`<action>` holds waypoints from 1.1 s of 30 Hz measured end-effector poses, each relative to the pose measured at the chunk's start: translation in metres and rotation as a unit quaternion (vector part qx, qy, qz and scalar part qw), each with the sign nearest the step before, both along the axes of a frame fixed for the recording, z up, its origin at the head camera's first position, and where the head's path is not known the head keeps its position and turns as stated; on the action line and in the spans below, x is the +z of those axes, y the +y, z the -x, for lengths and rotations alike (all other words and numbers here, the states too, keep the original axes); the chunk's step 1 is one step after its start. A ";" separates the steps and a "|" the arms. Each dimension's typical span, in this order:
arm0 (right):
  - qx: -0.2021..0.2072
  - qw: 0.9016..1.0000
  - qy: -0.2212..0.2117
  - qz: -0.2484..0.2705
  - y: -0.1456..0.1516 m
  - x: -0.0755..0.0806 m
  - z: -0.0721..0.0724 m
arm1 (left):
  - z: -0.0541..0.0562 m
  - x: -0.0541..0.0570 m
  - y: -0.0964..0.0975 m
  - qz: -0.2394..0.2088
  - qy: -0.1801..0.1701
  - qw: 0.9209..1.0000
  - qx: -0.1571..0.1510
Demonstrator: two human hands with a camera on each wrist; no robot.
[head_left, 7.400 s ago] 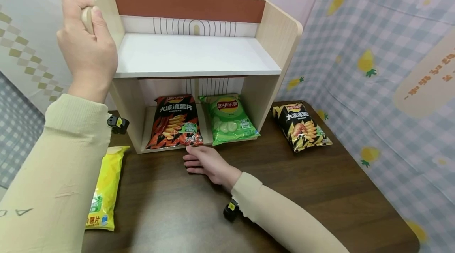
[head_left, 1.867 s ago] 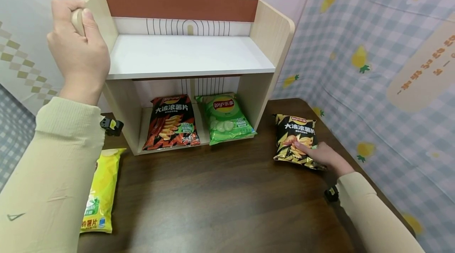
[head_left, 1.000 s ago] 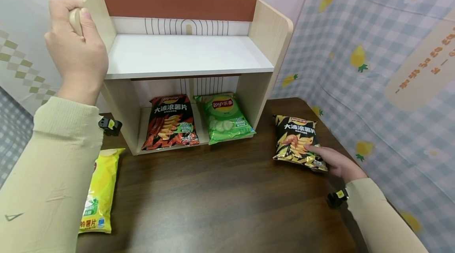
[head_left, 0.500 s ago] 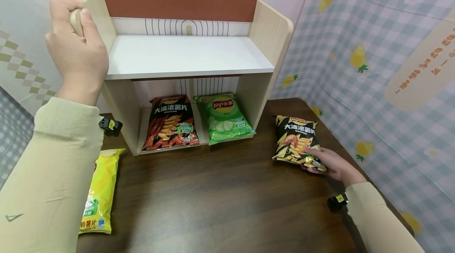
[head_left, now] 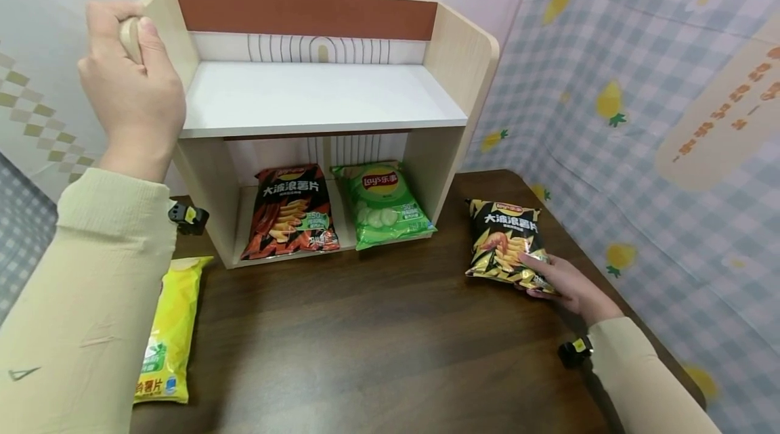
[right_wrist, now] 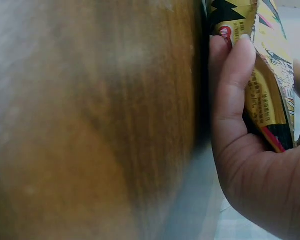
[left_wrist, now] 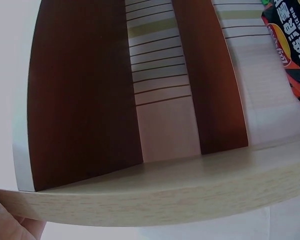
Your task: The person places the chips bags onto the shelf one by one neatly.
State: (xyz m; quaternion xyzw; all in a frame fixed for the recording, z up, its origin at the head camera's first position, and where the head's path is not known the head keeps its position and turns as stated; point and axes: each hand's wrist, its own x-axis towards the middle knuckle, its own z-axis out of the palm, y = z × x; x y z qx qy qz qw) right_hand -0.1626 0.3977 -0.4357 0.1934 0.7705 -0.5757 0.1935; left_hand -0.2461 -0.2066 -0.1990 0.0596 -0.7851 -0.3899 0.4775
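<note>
My left hand (head_left: 135, 82) grips the upper left side panel of the wooden shelf (head_left: 329, 97), thumb and fingers wrapped round its edge. In the left wrist view, a bit of that hand shows at the lower left corner, on the panel. At the right of the table, my right hand (head_left: 563, 283) holds a black and gold bag of chips (head_left: 502, 244) by its lower right corner. The thumb lies on the printed front; in the right wrist view fingers (right_wrist: 235, 85) lie against its back.
On the shelf's lower level lie a red and black chip bag (head_left: 292, 210) and a green chip bag (head_left: 382, 204). A yellow chip bag (head_left: 173, 329) lies on the brown table (head_left: 365, 346) at left, partly behind the left sleeve. A checked cloth (head_left: 682, 82) hangs along the right.
My right hand has gone from in front of the shelf to the black and gold bag, which now sits turned and nearer. My left hand keeps its grip on the panel.
</note>
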 end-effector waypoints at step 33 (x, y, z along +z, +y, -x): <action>0.048 0.988 0.144 0.012 -0.011 0.064 -0.040 | 0.002 0.000 -0.001 0.000 0.009 1.000 0.000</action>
